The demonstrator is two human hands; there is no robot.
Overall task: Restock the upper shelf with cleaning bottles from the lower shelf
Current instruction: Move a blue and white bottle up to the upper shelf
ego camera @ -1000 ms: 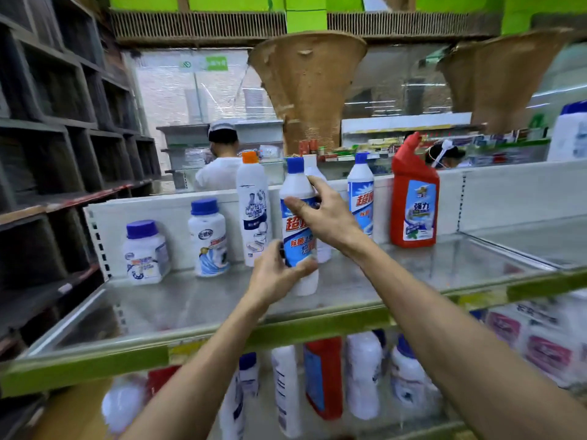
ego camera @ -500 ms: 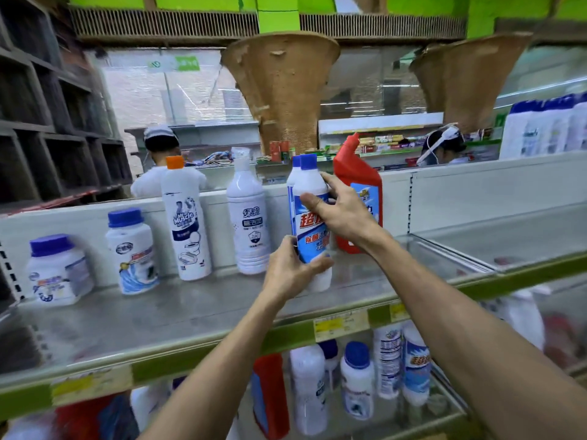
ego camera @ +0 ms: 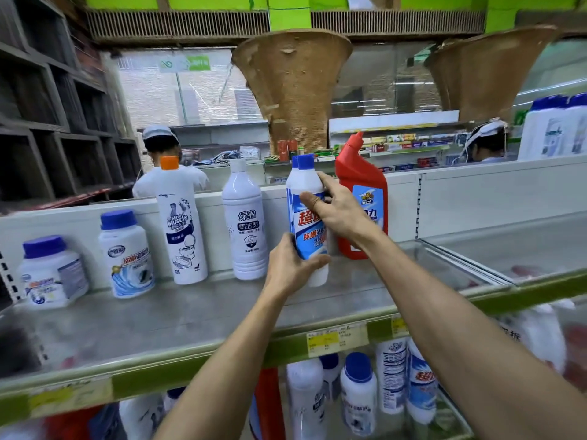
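Note:
A tall white bottle with a blue cap and blue-red label [ego camera: 305,192] stands upright on the upper shelf [ego camera: 190,312]. My right hand [ego camera: 336,211] grips its middle from the right. My left hand [ego camera: 290,268] holds its lower part from the left. Directly behind it a second blue-capped bottle shows only at its cap. A red angled-neck bottle [ego camera: 365,185] stands just to the right. On the lower shelf stand several white and blue bottles [ego camera: 359,392].
Left along the upper shelf stand a plain white bottle [ego camera: 247,223], an orange-capped bottle [ego camera: 181,227] and two squat blue-capped jars [ego camera: 127,255] [ego camera: 50,274]. The shelf's green front edge [ego camera: 190,376] carries price tags. Two people in white caps stand beyond the back panel.
The view has shifted right and closer. Both hands have kept their hold on the blue-capped bottle, which now stands nearer the red bottle.

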